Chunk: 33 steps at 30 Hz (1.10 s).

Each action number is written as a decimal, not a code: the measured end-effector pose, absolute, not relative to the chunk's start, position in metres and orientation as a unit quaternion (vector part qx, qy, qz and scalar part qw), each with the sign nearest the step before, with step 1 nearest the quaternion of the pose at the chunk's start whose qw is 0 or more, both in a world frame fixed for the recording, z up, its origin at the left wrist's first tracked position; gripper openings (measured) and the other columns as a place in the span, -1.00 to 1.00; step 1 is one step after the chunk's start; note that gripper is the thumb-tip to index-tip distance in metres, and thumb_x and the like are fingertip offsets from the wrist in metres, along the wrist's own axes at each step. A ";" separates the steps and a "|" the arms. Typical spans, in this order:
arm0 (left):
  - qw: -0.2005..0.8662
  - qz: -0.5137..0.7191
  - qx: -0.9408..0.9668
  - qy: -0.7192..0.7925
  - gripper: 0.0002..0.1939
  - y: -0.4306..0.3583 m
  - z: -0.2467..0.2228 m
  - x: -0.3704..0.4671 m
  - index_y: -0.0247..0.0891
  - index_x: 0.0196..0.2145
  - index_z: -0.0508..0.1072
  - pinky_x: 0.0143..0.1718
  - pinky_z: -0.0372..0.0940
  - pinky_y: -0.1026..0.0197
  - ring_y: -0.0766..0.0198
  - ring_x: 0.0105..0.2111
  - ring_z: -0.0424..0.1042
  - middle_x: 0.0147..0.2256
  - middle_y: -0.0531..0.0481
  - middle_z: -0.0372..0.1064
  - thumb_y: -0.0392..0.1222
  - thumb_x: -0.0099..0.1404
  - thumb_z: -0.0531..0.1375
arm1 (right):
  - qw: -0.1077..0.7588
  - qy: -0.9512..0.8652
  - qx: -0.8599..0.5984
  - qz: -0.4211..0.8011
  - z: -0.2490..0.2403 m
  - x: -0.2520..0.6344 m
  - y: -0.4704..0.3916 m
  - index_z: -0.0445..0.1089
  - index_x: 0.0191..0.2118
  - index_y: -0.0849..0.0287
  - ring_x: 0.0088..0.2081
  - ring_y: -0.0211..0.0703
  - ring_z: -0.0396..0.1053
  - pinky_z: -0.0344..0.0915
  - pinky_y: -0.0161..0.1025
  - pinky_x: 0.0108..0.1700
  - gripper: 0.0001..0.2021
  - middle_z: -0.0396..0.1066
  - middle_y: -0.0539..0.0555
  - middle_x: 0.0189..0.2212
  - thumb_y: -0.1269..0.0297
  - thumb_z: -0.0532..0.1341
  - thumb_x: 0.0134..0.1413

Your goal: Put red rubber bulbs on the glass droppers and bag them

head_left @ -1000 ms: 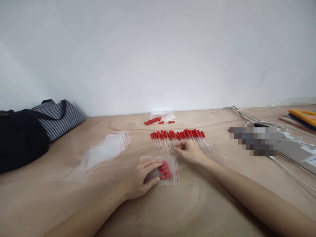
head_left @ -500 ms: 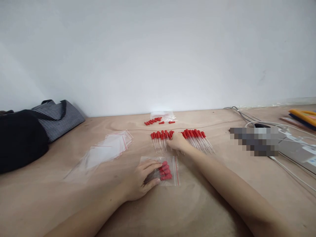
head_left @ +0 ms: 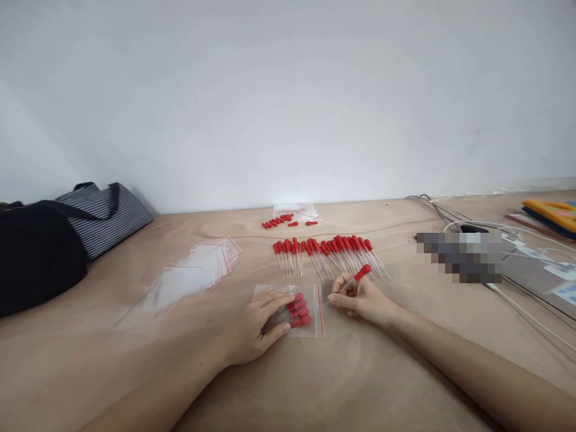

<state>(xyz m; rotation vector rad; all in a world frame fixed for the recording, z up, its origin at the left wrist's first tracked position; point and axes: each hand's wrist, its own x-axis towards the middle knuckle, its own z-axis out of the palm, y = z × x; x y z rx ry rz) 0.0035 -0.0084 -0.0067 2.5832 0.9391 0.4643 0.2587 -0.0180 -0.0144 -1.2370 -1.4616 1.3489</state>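
My right hand [head_left: 364,300] pinches a dropper with a red bulb [head_left: 362,272], tilted with its bulb up and to the right. Its thin tip is near the red-striped edge of a clear zip bag [head_left: 310,330]. Over the bag's left part lies my left hand [head_left: 267,318], fingers stretched and thumb apart, pressing it to the table. Several red-bulbed droppers [head_left: 300,309] are inside, their stems partly hidden under that hand. Beyond my hands, loose droppers [head_left: 348,246] lie side by side in a row, bulbs away from me.
To the left, flat zip bags [head_left: 193,276] lie fanned out. Loose red bulbs [head_left: 276,222] and a clear bag with thin tubes [head_left: 297,210] are near the wall. A striped bag [head_left: 110,216] stands far left; cables [head_left: 517,294] and a laptop [head_left: 540,270] are right.
My right hand has come back from the dropper row toward the bag's right edge and now shows a dropper in its fingers. My left hand has stayed on the bag.
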 end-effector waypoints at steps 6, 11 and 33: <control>0.185 0.139 0.909 0.346 -0.54 -0.007 -0.008 0.001 -0.07 0.09 0.12 0.05 0.10 -0.05 0.10 0.06 0.15 0.07 -0.06 0.18 -0.10 0.23 0.04 | 0.383 -0.539 -0.449 0.601 -0.010 0.261 -0.022 0.34 -0.37 0.21 -0.56 -0.36 0.26 0.23 -0.35 -0.46 -0.66 0.30 -0.06 -0.60 0.03 0.27 -0.22; 0.194 0.147 0.907 0.344 -0.53 -0.007 -0.009 0.001 -0.09 0.09 0.13 0.02 0.13 -0.03 0.10 0.04 0.17 0.06 -0.08 0.17 -0.08 0.22 0.06 | 0.453 -0.470 -0.434 0.620 -0.017 0.264 -0.017 0.31 -0.47 0.21 -0.58 -0.39 0.24 0.19 -0.38 -0.46 -0.71 0.29 -0.08 -0.66 0.09 0.30 -0.23; 0.222 0.116 0.903 0.348 -0.54 -0.006 -0.010 0.001 -0.09 0.09 0.12 0.08 0.06 0.00 0.12 0.10 0.08 0.16 -0.06 0.00 -0.05 0.24 0.03 | 0.464 -0.594 -0.476 0.453 -0.036 0.262 -0.020 0.41 -0.38 0.19 -0.42 -0.27 0.32 0.28 -0.30 -0.37 -0.74 0.38 0.05 -0.41 0.10 0.26 -0.17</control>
